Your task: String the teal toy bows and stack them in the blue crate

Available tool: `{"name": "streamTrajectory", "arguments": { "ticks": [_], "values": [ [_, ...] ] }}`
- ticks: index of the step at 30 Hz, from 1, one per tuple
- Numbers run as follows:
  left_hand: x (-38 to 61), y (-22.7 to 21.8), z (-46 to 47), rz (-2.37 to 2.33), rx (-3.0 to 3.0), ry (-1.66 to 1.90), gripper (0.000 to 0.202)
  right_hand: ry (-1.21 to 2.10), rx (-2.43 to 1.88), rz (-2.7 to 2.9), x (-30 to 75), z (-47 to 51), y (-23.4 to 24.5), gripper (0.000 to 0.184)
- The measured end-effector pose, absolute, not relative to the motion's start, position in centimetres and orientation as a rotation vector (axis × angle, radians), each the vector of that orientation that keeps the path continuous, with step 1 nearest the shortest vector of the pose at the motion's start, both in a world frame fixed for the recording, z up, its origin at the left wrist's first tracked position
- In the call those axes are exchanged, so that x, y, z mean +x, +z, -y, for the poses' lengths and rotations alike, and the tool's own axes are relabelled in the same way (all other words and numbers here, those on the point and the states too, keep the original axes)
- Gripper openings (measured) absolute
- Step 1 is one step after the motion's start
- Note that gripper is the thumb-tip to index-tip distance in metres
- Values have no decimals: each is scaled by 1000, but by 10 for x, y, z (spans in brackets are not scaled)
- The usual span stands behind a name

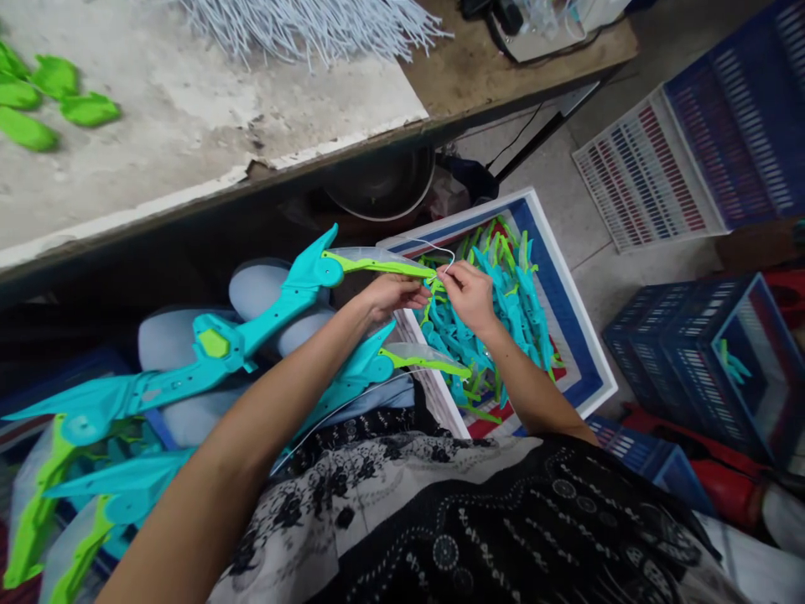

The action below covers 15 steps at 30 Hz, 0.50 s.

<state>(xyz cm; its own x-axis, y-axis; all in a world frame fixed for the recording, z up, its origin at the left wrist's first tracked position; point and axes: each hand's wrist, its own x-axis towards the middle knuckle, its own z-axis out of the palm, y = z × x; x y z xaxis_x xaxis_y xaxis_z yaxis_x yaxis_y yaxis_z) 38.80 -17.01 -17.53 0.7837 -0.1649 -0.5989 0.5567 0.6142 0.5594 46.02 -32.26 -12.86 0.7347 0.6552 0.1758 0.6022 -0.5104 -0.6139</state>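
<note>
Two bows here, both turquoise and lime: the upper bow [270, 323] runs from the grip away to the left, and the lower bow [361, 373] lies just below it, partly hidden under the left forearm. Beyond the grip, up on the worktable [176, 134], I make it five green pieces [88, 109], far to the left, and one thick bundle of white cords [314, 21] straight above the hands. Behind the right hand sits one white-rimmed crate [557, 277] heaped with turquoise and green parts [516, 294], too tangled to count.

Lettering? There's a small pale mark on the upper bow, well left of the hands, too blurred to read.

Now the grip, and it's close work! The left hand [396, 295] has its fingers bent around the green end of the upper bow, holding it out over the crate's near edge. Right beside it, the right hand [469, 295] pinches a thin white cord [452, 256], fingertips together at the very tip, with the cord looping up above the fingers.
</note>
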Motion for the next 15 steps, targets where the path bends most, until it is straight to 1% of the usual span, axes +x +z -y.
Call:
{"name": "streamTrajectory", "arguments": {
  "ticks": [4,6,10,12,15],
  "values": [
    [388,-176,171,-512,769,-413,9,100,-2269,1125,457,321,-131,24],
    [388,-175,171,-488,748,-412,7,119,-2244,1119,456,320,-135,23],
    [392,-174,173,-463,743,-421,6,31,-2222,1040,458,320,-144,19],
    [393,-173,176,-489,785,-412,7,61,-2199,1039,459,320,-149,20],
    [386,-167,174,-572,906,-391,13,158,-2180,1015,459,321,-155,26]
  ]
}}
